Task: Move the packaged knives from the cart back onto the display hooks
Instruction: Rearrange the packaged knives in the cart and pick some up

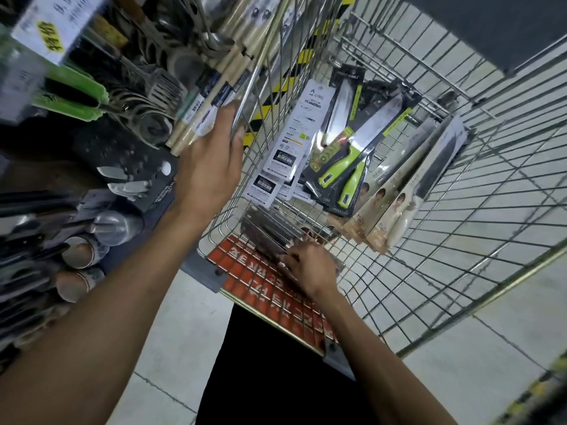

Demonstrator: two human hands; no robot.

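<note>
A wire shopping cart (460,210) holds several packaged knives. Green-handled knives (346,161) lie in black packs near the middle, white card packs (291,139) lean to their left, and long beige-boxed knives (408,191) lean at the right. My left hand (211,161) grips the cart's left rim wire. My right hand (310,268) reaches into the near end of the cart and closes on a grey packaged knife (270,228), its fingers partly hidden behind the wires.
Display racks at the left hold hanging kitchenware: packaged wooden-handled tools (208,96), green packs (70,93), metal ladles (211,35) and steel cups (79,250). A red sign (264,286) covers the cart's near end. The floor is grey tile with yellow-black tape (276,87).
</note>
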